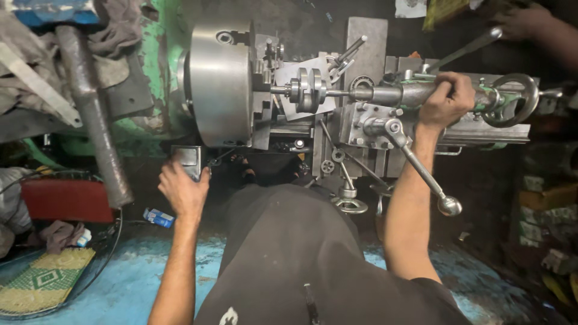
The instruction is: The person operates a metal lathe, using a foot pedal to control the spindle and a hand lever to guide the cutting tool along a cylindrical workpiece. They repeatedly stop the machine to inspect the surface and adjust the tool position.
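Note:
I look down on a metal lathe. Its large steel chuck [220,81] holds a shaft-like workpiece with flanges [307,89], supported from the right by the tailstock barrel [397,93]. My right hand [447,99] is wrapped around the tailstock body, just left of its round handwheel [512,99]. My left hand [183,189] rests on a small grey metal box [188,159] below the chuck, fingers curled over its edge. A long lever with a ball end [421,174] hangs beneath my right forearm.
Another person's hand [530,24] holds a long metal bar at the top right. A thick steel rod [93,114] leans at the left. The floor is blue, with a red box [66,201], a green woven mat [42,280] and a small carton [158,216].

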Tool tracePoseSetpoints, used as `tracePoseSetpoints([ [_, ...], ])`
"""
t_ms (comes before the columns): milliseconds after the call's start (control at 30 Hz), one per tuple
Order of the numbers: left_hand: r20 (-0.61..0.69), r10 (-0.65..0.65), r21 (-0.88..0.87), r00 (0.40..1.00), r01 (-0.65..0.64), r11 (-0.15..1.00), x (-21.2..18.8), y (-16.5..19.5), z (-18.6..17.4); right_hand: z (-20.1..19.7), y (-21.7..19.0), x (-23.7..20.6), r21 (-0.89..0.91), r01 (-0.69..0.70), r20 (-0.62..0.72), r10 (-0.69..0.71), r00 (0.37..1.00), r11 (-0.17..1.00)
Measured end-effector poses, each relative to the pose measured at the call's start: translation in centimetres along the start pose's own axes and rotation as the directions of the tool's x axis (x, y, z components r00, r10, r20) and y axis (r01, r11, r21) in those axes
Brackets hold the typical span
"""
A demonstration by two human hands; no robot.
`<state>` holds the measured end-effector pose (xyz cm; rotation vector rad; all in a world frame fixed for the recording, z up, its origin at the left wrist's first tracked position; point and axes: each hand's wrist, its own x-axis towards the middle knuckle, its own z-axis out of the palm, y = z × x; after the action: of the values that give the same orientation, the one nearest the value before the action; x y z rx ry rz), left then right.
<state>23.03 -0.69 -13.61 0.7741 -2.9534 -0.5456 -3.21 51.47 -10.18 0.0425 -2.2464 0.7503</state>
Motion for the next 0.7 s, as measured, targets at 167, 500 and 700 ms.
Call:
tracePoseSetpoints([
  [167,-0.144,0.301,-0.161,0.943,-0.322,0.933,-1.9,4.2,0.7,-2.2,-1.7,2.9,0.297,-0.280,0.316,0.182,0.931,0.913],
  [500,0.015,0.594,-0.676,0.804,-0.430,0.599,2.6,16.3,7.0,-7.0,-20.2,11.0,0.326,-0.204,0.942,-0.300,0.150,0.923],
  [700,0.048,0.482,-0.661,0.875,-0.334,0.672,6.8,21.4,5.7,-2.5,-27.5,9.0,0.310,0.300,0.950,-0.309,-0.051,0.902],
])
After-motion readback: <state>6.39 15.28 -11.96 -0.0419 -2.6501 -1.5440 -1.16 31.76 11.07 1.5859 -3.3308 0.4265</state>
